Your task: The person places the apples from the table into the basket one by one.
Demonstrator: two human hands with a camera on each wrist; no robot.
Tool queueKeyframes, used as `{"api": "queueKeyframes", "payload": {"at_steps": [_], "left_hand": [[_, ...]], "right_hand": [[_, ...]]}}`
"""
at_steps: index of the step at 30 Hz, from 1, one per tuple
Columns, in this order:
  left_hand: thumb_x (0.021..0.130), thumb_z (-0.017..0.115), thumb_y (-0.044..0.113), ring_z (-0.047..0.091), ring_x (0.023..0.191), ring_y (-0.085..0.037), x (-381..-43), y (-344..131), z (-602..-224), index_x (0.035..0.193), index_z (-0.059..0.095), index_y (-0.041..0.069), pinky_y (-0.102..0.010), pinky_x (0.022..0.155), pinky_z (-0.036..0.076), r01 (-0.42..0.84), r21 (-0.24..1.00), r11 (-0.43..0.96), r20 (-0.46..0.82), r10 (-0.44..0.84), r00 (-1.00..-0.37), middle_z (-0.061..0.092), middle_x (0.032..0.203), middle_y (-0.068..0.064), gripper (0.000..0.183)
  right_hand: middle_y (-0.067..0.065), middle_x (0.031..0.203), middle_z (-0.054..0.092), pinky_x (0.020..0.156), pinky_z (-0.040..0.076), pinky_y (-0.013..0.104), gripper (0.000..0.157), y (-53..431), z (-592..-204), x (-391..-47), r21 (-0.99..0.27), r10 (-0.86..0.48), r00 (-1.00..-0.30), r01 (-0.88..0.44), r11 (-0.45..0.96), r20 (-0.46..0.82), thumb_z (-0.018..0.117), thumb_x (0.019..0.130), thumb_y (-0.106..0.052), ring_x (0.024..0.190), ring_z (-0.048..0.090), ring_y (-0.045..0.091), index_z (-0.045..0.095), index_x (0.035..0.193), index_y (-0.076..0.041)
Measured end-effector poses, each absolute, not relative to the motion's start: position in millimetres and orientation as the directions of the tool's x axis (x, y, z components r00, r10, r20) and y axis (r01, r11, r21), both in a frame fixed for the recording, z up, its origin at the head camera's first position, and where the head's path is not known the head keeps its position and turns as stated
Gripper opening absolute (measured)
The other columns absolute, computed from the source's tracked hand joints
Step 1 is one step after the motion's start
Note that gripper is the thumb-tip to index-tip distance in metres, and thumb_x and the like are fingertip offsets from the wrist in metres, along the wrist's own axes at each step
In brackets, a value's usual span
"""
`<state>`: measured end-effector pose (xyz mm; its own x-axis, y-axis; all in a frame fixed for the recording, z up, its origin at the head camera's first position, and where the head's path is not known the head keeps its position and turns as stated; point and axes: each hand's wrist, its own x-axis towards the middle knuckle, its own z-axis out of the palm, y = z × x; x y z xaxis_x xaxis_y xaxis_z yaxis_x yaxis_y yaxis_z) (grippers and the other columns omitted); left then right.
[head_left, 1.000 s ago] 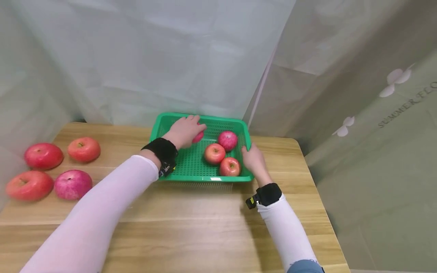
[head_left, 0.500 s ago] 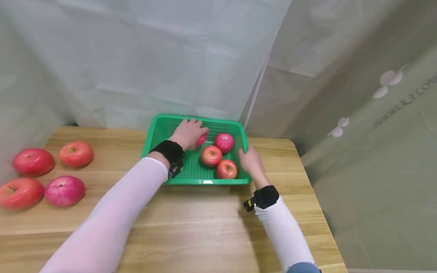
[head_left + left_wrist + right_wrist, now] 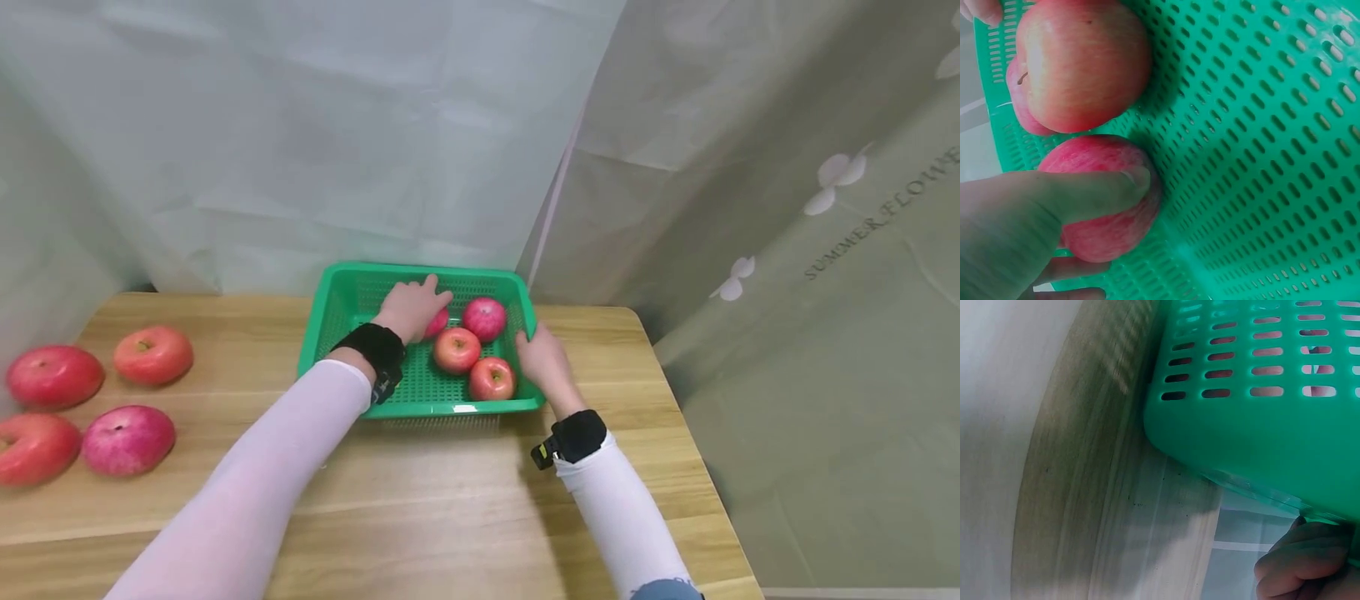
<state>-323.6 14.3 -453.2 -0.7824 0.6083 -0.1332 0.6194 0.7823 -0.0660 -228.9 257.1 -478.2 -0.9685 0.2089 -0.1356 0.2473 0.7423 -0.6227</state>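
Note:
In the head view, my left hand reaches into a green plastic basket. It holds a dark pink apple, mostly covered by the hand there. In the left wrist view, the thumb lies across this apple, with fingers at its other side. Three more apples are grouped to its right: a dark pink one and two lighter red ones, one in the middle and one near the front corner. My right hand grips the basket's right rim; its curled fingers show beneath the rim.
Several apples stand on the wooden table at the left, among them a dark pink one and an orange-red one. A pale curtain hangs right behind the basket, and a printed grey-green curtain hangs along the right.
My left hand has brought the dark pink apple closer to the other apples in the basket, and its index finger now sticks out. The right hand stays on the rim. The head view has shifted slightly.

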Motion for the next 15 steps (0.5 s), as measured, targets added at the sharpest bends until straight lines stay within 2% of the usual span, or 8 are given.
{"api": "queueKeyframes", "payload": {"at_steps": [3, 9, 13, 15], "left_hand": [[0.089, 0.083, 0.012, 0.068, 0.106, -0.045, -321.4, 13.4, -454.7, 0.150, 0.054, 0.012, -0.056, 0.094, 0.058, 0.605, -0.073, 0.793, -0.118, 0.596, -0.794, 0.050, 0.141, -0.028, 0.068], [0.075, 0.099, 0.025, 0.066, 0.114, -0.044, -318.1, 17.6, -462.6, 0.152, 0.052, 0.015, -0.056, 0.095, 0.057, 0.591, -0.062, 0.804, -0.127, 0.581, -0.804, 0.050, 0.142, -0.025, 0.091], [0.073, 0.101, 0.028, 0.064, 0.118, -0.044, -320.2, 15.3, -461.0, 0.154, 0.050, 0.017, -0.056, 0.096, 0.057, 0.570, -0.061, 0.819, -0.131, 0.560, -0.818, 0.049, 0.145, -0.025, 0.097], [0.076, 0.098, 0.030, 0.063, 0.120, -0.044, -319.6, 10.4, -453.8, 0.156, 0.048, 0.016, -0.056, 0.096, 0.056, 0.558, -0.044, 0.829, -0.137, 0.548, -0.825, 0.049, 0.147, -0.025, 0.096]], "right_hand": [[0.017, 0.103, 0.061, 0.064, 0.049, 0.038, 0.045, 256.1, -479.1, -229.6, -0.627, 0.200, -0.971, 0.240, 0.741, -0.135, 0.043, 0.111, -0.039, 0.087, 0.060, 0.030, 0.055, 0.132, -0.001], [0.015, 0.096, 0.058, 0.063, 0.047, 0.037, 0.043, 260.5, -482.2, -228.2, -0.613, 0.201, -0.968, 0.250, 0.749, -0.149, 0.043, 0.112, -0.038, 0.084, 0.059, 0.028, 0.056, 0.130, -0.001], [0.018, 0.102, 0.062, 0.065, 0.049, 0.039, 0.048, 261.1, -485.5, -231.8, -0.603, 0.186, -0.971, 0.238, 0.761, -0.148, 0.041, 0.112, -0.040, 0.089, 0.061, 0.031, 0.055, 0.134, 0.000], [0.018, 0.108, 0.063, 0.067, 0.049, 0.039, 0.049, 259.4, -486.5, -236.1, -0.598, 0.169, -0.975, 0.222, 0.770, -0.144, 0.041, 0.112, -0.040, 0.092, 0.061, 0.031, 0.055, 0.135, 0.001]]}}
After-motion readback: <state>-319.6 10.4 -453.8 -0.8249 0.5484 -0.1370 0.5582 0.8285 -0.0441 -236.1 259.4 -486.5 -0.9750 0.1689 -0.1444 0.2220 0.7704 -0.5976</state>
